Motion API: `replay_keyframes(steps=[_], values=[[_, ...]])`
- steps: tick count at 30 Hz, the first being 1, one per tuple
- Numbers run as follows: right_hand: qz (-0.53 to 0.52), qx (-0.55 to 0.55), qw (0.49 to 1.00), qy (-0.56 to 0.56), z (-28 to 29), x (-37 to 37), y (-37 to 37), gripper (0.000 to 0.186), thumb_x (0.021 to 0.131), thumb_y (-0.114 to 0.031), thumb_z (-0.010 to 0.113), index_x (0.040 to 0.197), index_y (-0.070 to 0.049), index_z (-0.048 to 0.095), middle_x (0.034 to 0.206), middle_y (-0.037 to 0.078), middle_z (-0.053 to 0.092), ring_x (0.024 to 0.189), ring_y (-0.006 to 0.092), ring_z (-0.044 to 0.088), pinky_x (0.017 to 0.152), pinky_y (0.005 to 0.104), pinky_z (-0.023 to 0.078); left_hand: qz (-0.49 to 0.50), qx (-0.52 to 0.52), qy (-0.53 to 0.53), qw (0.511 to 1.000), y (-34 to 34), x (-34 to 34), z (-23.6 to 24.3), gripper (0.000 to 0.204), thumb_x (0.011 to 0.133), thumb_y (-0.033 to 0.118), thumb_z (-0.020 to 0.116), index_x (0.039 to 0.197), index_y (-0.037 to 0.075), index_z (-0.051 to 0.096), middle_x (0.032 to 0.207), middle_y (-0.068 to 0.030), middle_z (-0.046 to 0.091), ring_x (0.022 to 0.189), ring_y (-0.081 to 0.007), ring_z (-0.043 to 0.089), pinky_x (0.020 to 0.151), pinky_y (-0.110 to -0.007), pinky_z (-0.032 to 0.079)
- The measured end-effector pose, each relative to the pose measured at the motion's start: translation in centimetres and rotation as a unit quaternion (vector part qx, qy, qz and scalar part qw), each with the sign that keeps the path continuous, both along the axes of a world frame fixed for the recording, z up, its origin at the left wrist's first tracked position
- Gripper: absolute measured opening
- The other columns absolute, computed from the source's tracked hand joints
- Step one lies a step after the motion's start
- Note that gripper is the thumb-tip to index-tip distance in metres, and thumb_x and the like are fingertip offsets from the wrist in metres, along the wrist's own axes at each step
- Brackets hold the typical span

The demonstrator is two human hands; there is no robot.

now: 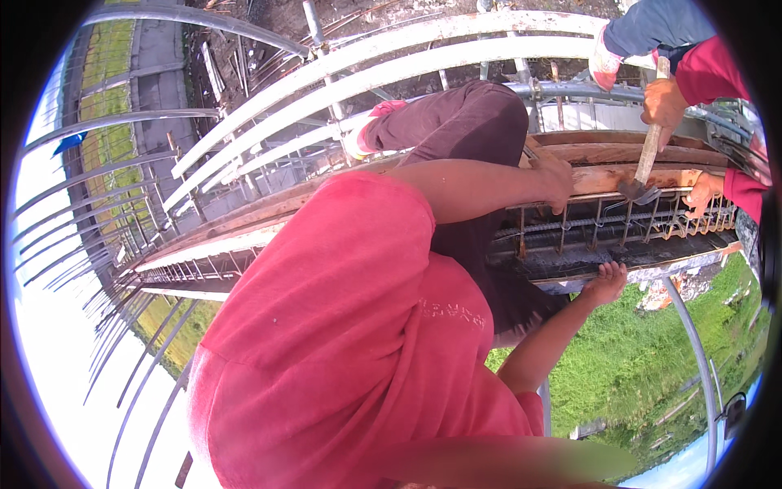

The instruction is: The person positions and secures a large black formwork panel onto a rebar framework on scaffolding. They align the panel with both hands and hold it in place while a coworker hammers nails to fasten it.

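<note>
My left hand is closed on a short wooden piece at the top edge of a timber formwork board; its fingertips are partly hidden. Lower down, my right hand curls its fingers over the rim of the opposite formwork side. Between the two sides runs a rebar cage of long bars and stirrups. At the right, a co-worker's hand grips a hammer by its wooden handle, its metal head down at the board. Another co-worker hand rests by the board's edge near the hammer head.
My bent leg in dark trousers straddles the formwork. Pale curved rails and metal scaffold pipes surround it. Bare rebar ends stick out at the left. Grass lies far below, and scattered debris covers the ground beyond.
</note>
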State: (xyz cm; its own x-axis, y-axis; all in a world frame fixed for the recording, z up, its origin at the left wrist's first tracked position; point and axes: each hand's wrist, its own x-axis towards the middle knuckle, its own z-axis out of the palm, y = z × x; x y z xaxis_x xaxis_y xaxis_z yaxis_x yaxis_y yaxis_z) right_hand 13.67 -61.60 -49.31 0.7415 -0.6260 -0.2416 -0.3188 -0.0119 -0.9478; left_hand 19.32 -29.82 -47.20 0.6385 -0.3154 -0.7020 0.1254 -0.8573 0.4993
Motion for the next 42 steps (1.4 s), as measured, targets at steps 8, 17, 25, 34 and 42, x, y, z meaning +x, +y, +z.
replay_keyframes(steps=[8, 17, 25, 34, 42], values=[[-0.008, 0.068, 0.997, -0.041, -1.0, -0.1, -0.6, 0.031, 0.100, -0.018, 0.061, 0.122, 0.004, 0.062, 0.091, 0.014, 0.069, 0.067, 0.0183, 0.067, 0.057, 0.0266, 0.057, 0.039, -0.071, 0.014, 0.997, 2.4, -0.8, -0.4, 0.124, 0.058, 0.030, 0.097, 0.153, -0.006, 0.025, 0.121, -0.0284, 0.069, 0.113, -0.0426, 0.068, 0.091, -0.049, 0.056], [-0.013, 0.085, 0.991, -0.103, -1.4, -0.4, 0.1, 0.019, 0.099, -0.009, 0.059, 0.113, 0.004, 0.065, 0.085, 0.014, 0.071, 0.062, 0.0196, 0.069, 0.053, 0.0306, 0.058, -0.002, -0.107, 0.002, 0.994, 4.7, -2.5, -2.9, 0.122, 0.060, 0.044, 0.095, 0.146, -0.016, 0.033, 0.135, -0.0345, 0.059, 0.128, -0.0435, 0.059, 0.110, -0.044, 0.047], [-0.003, 0.088, 0.985, -0.150, -2.7, -1.1, -0.1, 0.026, 0.099, -0.012, 0.063, 0.119, 0.005, 0.065, 0.090, 0.011, 0.071, 0.070, 0.0173, 0.070, 0.058, 0.0290, 0.058, 0.045, -0.085, -0.040, 0.995, 3.2, -3.2, -2.5, 0.106, 0.065, 0.033, 0.091, 0.147, -0.008, 0.037, 0.130, -0.0254, 0.064, 0.122, -0.0356, 0.064, 0.107, -0.041, 0.049], [-0.043, 0.235, 0.959, -0.153, -3.7, -0.2, 0.2, 0.021, 0.102, -0.015, 0.061, 0.119, -0.003, 0.061, 0.084, 0.006, 0.065, 0.062, 0.0125, 0.064, 0.050, 0.0261, 0.053, 0.056, -0.115, 0.016, 0.992, 3.3, -3.0, -3.7, 0.063, 0.074, 0.017, 0.081, 0.129, -0.006, 0.057, 0.112, -0.0137, 0.069, 0.098, -0.0209, 0.066, 0.090, -0.035, 0.054], [-0.052, 0.218, 0.961, -0.163, -2.0, -0.2, 0.3, 0.020, 0.100, -0.017, 0.063, 0.112, -0.002, 0.063, 0.078, 0.004, 0.063, 0.055, 0.0114, 0.060, 0.045, 0.0257, 0.049, 0.068, -0.101, 0.079, 0.989, 3.8, -2.9, -4.3, 0.048, 0.077, 0.011, 0.077, 0.121, -0.006, 0.065, 0.106, -0.0107, 0.071, 0.093, -0.0181, 0.068, 0.085, -0.033, 0.055]])
